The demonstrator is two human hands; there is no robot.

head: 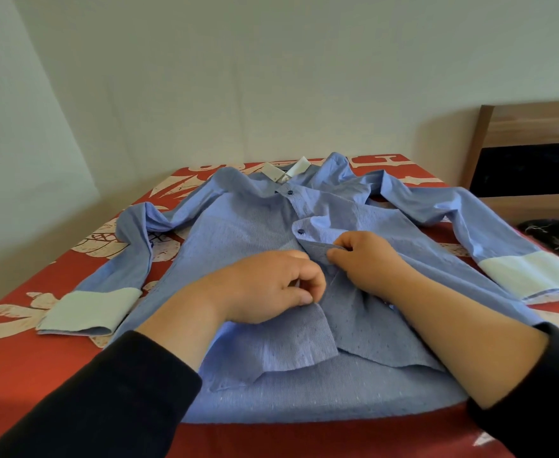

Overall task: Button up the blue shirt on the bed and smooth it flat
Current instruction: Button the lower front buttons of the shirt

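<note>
Two buttons look done on the blue shirt, spread front-up on the bed. Both hands, left and right, are pinched on the placket mid-chest; edges should be lined up before anything's pushed through.

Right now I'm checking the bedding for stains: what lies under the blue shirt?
A red bedspread with cream prints shows around the blue button-up shirt. The part beneath the shirt is covered.
</note>
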